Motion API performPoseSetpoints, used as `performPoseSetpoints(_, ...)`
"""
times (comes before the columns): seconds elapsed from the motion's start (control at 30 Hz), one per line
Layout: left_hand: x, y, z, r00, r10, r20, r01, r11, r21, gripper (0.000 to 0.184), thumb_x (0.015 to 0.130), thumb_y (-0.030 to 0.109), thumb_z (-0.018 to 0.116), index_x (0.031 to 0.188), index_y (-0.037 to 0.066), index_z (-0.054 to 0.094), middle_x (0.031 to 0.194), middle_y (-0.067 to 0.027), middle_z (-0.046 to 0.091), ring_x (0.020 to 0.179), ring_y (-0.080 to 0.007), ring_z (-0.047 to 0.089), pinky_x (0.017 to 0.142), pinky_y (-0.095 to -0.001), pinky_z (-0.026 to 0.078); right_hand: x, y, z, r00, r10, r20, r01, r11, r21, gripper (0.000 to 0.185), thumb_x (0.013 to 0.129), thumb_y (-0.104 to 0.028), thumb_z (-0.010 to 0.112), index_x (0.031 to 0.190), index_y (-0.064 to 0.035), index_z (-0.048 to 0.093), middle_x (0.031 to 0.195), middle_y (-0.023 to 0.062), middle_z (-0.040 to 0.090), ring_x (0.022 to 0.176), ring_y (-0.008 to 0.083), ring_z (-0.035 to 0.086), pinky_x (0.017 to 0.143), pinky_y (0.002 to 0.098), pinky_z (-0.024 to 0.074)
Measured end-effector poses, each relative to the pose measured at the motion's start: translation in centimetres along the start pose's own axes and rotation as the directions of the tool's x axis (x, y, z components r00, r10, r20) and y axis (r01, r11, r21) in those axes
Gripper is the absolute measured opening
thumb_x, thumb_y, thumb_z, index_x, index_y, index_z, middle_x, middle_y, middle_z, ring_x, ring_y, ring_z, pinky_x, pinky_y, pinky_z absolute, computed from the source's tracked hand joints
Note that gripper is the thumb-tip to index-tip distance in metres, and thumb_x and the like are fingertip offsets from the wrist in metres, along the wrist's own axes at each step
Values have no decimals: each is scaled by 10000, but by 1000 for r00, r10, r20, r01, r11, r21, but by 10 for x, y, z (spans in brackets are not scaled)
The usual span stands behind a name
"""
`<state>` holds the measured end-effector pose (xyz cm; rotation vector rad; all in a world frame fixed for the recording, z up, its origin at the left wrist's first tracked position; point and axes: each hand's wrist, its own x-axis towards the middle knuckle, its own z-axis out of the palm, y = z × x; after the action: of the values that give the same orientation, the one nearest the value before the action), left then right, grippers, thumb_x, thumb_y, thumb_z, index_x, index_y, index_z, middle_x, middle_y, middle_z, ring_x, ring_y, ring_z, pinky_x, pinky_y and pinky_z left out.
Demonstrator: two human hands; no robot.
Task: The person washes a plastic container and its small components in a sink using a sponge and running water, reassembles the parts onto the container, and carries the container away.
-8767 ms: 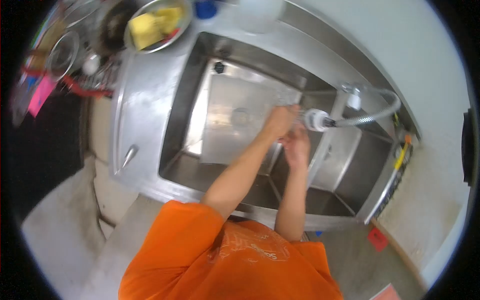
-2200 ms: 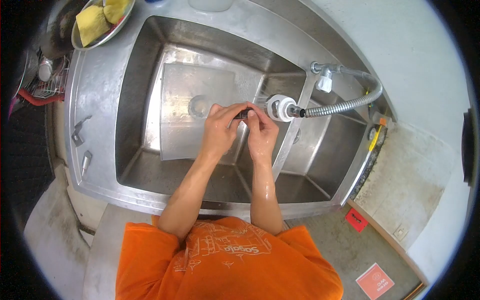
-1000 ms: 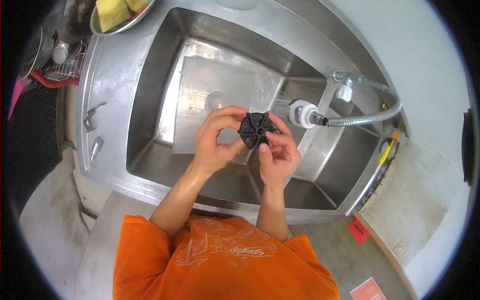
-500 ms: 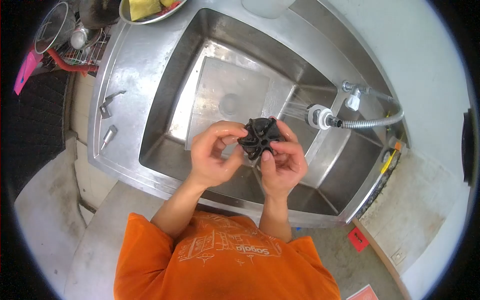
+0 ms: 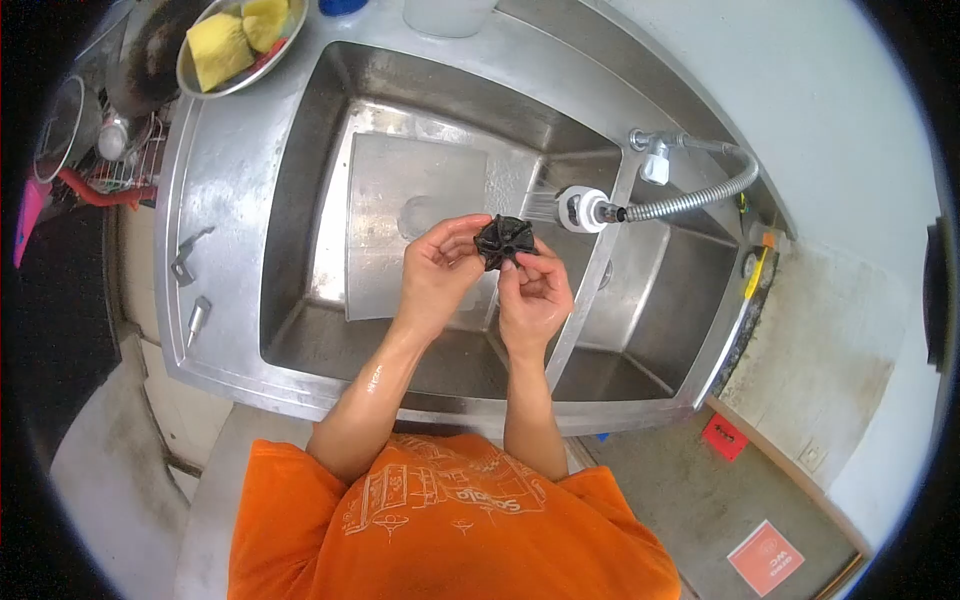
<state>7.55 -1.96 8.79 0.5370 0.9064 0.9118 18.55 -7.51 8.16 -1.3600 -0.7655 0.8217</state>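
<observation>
Between my two hands is a round black part (image 5: pixel 504 243) with raised spokes, like a small wheel or burner head; I cannot tell which. My left hand (image 5: pixel 437 275) pinches its left side with thumb and fingers. Its right and lower edge is gripped by my right hand (image 5: pixel 532 300). Both hands look wet and hover over the steel sink (image 5: pixel 300 230). Just to the right and above, a white spray head (image 5: pixel 580 209) shoots water leftward into the larger basin. A flat grey plate (image 5: pixel 375 260) lies on that basin's floor.
A flexible metal hose (image 5: pixel 690 202) runs from the tap (image 5: pixel 655 160). On the left ledge lie a bent metal piece (image 5: pixel 187 258) and a small metal cylinder (image 5: pixel 198 318). At the upper left stands a bowl (image 5: pixel 240 85) with yellow sponges (image 5: pixel 220 50). A rack (image 5: pixel 130 150) holds kitchenware.
The whole view has shifted, so the sink and spray head appear further left. The black part is turned slightly and held higher up in the view, still in both hands.
</observation>
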Motion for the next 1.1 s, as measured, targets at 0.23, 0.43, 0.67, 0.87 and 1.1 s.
performPoseSetpoints(0.23, 38, -49, 10, 1000, 5, -19, -2, 984, 177, 355, 824, -67, 653, 1173, -2, 635, 1018, -61, 689, 895, -112, 649, 805, -250, 529, 27, 40, -29, 984, 147, -100, -147, 989, 8, 271, 838, 136, 579, 1087, 40, 536, 1223, 172, 560, 1018, 174, 618, 786, 233, 506)
performPoseSetpoints(0.43, 67, -60, 4, 963, 179, 199, -267, 705, 657, 229, 832, 34, 704, 1059, 19, 687, 945, -102, 694, 809, -179, 679, 716, -279, 558, 68, 48, -66, 927, 336, 163, -297, 928, -225, 412, 858, 128, 536, 1254, 29, 477, 1136, 130, 590, 888, 158, 638, 677, 261, 557)
performPoseSetpoints(0.67, 104, -45, 9, 797, 167, 580, -585, 448, 676, 211, 851, 135, 635, 1040, 48, 669, 931, -150, 655, 806, -354, 639, 738, -438, 530, 94, 43, -91, 850, 448, 278, -261, 816, -516, 217, 870, -3, 596, 1085, -3, 622, 806, 29, 623, 608, 105, 583, 522, 241, 485)
performPoseSetpoints(0.87, 111, -11, 21, 686, -279, 672, -591, 325, 738, 204, 797, 160, 616, 953, 33, 651, 871, -194, 678, 826, -397, 657, 739, -471, 518, 88, 30, -81, 768, 590, 248, -437, 767, -470, 268, 832, -16, 644, 1084, 35, 569, 761, 71, 598, 507, 111, 553, 409, 246, 465)
performPoseSetpoints(1.1, 113, -57, -13, 678, -46, 734, -647, 437, 625, 189, 800, 169, 679, 944, 46, 680, 882, -163, 656, 813, -338, 661, 727, -435, 518, 93, 17, -69, 770, 604, 207, -451, 744, -493, 224, 868, -3, 626, 1082, 31, 571, 763, 86, 592, 439, 117, 516, 348, 246, 441)
